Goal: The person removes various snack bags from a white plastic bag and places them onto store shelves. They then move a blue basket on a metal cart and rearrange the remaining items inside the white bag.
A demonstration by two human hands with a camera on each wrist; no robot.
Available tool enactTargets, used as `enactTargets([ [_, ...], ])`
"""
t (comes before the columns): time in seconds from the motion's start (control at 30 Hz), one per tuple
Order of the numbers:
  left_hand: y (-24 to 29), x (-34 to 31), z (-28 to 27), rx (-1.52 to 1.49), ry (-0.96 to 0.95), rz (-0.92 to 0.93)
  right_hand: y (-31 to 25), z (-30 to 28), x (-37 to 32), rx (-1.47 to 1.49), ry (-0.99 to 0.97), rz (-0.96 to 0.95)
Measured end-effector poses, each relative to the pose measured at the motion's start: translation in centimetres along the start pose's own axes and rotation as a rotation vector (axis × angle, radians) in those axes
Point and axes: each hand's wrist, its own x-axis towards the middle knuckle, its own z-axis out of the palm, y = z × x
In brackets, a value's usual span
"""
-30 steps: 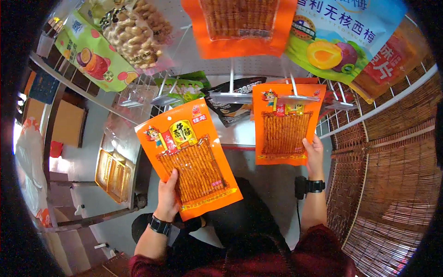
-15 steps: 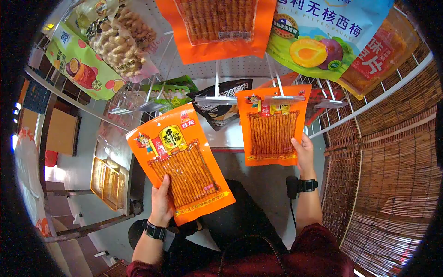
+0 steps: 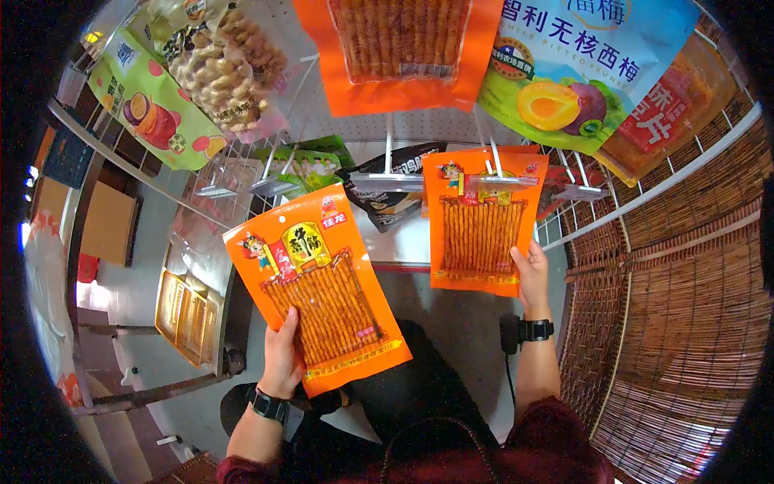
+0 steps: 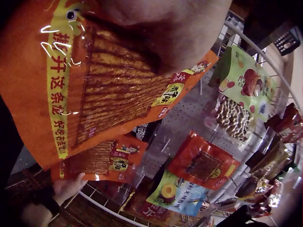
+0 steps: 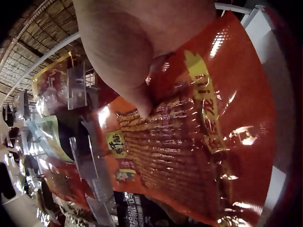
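Observation:
My left hand [image 3: 282, 355] holds an orange snack packet [image 3: 326, 310] by its lower left edge, thumb on the front and the other fingers hidden behind. The packet is tilted, with brown sticks showing through its clear window. To the right, my right hand [image 3: 532, 278] pinches the lower right edge of a matching orange packet [image 3: 481, 242]. That one stands upright at a rack hook, its top part overlapped by a clear price-tag holder [image 3: 500, 187]. In the right wrist view, the thumb [image 5: 139, 101] lies on the front of this packet [image 5: 246, 118].
Above hang another orange packet [image 3: 399, 97], a blue and green prune bag [image 3: 580, 81], a peanut bag [image 3: 214, 73] and a green bag [image 3: 153, 113]. Behind the hooks are a black packet [image 3: 379, 198] and small green packets [image 3: 310, 165]. A woven blind [image 3: 669, 323] stands at the right.
The head view has shifted slightly. The right packet's lower edge has tilted a little, and another orange edge shows more behind it. Both hands keep their hold.

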Motion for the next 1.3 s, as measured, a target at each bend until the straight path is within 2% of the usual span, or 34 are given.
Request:
enactTargets([
  [0.17,0.1,0.0,0.1,-0.011,0.014,0.014,2.2,-0.2,1.4,0.005,-0.020,-0.058],
  [0.33,-0.1,0.2,-0.6,-0.080,0.011,-0.044,5.5,-0.4,2.1,-0.174,0.078,0.035],
  [0.4,-0.2,0.2,-1.1,-0.045,0.037,-0.043,4.2,2.0,0.2,-0.533,0.392,-0.185],
  [0.43,0.0,0.2,-0.7,-0.070,0.025,-0.053,2.5,4.0,-1.2,-0.574,0.400,-0.106],
  [0.5,0.1,0.0,-0.2,-0.102,-0.004,-0.060,4.5,4.3,-2.5,-0.574,0.007,-0.016],
  [0.53,0.1,0.0,-0.2,-0.103,0.000,-0.058,5.1,5.0,-3.0,-0.551,-0.251,-0.036],
  [0.57,-0.1,0.1,-0.3,-0.122,-0.029,-0.077,5.4,6.7,-3.7,-0.521,-0.507,-0.055],
  [0.6,-0.2,0.2,-0.4,-0.141,-0.060,-0.096,3.9,9.1,-4.7,-0.400,-0.651,0.012],
  [0.63,-0.3,0.2,-0.5,-0.139,-0.060,-0.096,1.8,11.5,-5.6,-0.275,-0.791,0.079],
  [0.67,-0.5,0.2,-0.5,-0.147,-0.070,-0.099,1.1,13.1,-6.1,-0.272,-0.789,0.079],
  [0.73,-1.0,0.4,-1.1,-0.152,-0.084,-0.100,0.3,15.1,-6.7,-0.024,-0.897,0.292],
  [0.9,-2.0,0.5,-2.9,-0.218,-0.211,-0.100,0.2,14.4,-6.0,-0.018,-0.876,0.335],
  [1.07,-0.6,0.0,-2.0,-0.155,-0.224,-0.072,-2.3,9.9,-5.3,-0.145,-0.780,0.275],
  [1.13,-0.5,0.8,-2.5,-0.147,-0.540,-0.006,-2.2,7.1,-4.5,-0.176,-0.630,0.322],
  [1.17,-0.4,0.8,-2.3,-0.151,-0.547,-0.007,-1.9,5.8,-4.2,-0.181,-0.625,0.320],
  [1.23,-0.1,0.3,-1.7,-0.128,-0.495,-0.051,-0.9,2.8,-3.5,-0.161,-0.447,0.143],
  [1.3,0.0,0.4,-1.4,-0.117,-0.474,-0.071,-0.2,0.2,-3.2,-0.139,-0.396,0.194],
])
